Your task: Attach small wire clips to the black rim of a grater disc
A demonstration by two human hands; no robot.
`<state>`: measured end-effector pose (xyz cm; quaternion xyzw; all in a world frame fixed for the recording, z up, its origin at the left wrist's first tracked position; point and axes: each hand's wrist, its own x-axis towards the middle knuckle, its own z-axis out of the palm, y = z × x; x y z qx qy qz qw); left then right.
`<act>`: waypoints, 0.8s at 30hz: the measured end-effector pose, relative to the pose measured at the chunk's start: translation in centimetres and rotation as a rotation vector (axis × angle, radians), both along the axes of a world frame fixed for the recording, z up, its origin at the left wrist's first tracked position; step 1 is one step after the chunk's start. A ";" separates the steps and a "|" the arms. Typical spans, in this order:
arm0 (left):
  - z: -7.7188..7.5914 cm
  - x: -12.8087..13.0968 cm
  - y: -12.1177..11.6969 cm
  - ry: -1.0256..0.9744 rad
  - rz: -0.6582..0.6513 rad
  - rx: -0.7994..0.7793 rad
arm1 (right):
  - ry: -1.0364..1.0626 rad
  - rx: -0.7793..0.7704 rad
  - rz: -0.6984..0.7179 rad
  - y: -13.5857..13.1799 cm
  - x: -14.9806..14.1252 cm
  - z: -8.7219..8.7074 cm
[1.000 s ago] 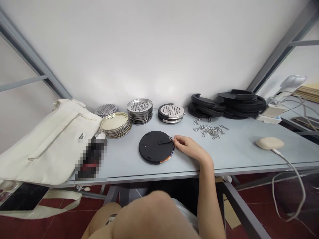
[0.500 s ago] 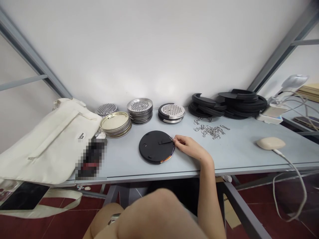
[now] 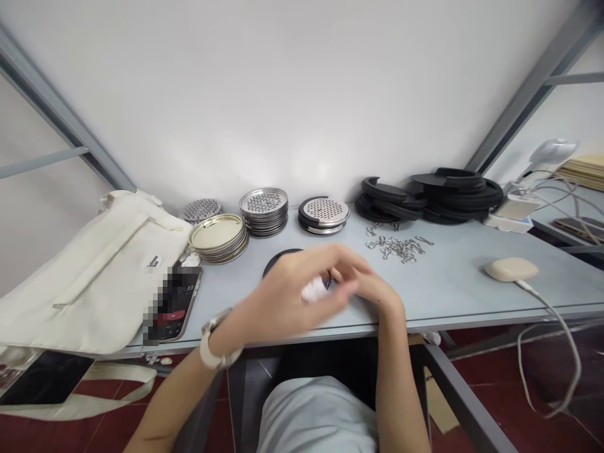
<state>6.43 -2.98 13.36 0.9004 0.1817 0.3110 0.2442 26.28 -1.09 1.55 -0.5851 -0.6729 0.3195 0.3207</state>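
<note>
My left hand (image 3: 292,292), smeared by motion, reaches across the black disc (image 3: 276,259) and hides most of it. A small crumpled white thing (image 3: 315,290) shows between its thumb and fingers; its material is too blurred to name. My right hand (image 3: 365,286) rests on the table at the disc's right edge, fingers curled against it. The left fingers partly cover the right ones. Behind the disc lie two round perforated metal plates with black rims (image 3: 324,211). Several wire clips (image 3: 399,250) are scattered beyond my right hand.
Stacks of round grater plates (image 3: 263,202) and gold lids (image 3: 217,234) stand at back left. Black round covers (image 3: 455,198) are piled at back right. A white bag (image 3: 108,277) and a phone (image 3: 182,302) lie left; a corded cream device (image 3: 512,269) sits right.
My left hand has come in over the disc from close to my body, bringing the white thing into view. My right hand stays at the disc's edge; the clip beside its fingertips is now hidden.
</note>
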 end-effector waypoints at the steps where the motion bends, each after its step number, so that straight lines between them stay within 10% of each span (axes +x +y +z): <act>1: -0.9 0.3 2.0 0.058 -0.001 0.036 | -0.006 0.003 0.017 0.1 0.0 -0.1; 8: -7.1 0.3 11.4 0.399 -0.012 0.061 | -0.037 0.013 0.036 0.3 0.0 -0.3; 24: -10.6 1.5 10.9 0.267 -0.025 0.041 | 0.002 0.017 0.009 0.2 0.1 0.0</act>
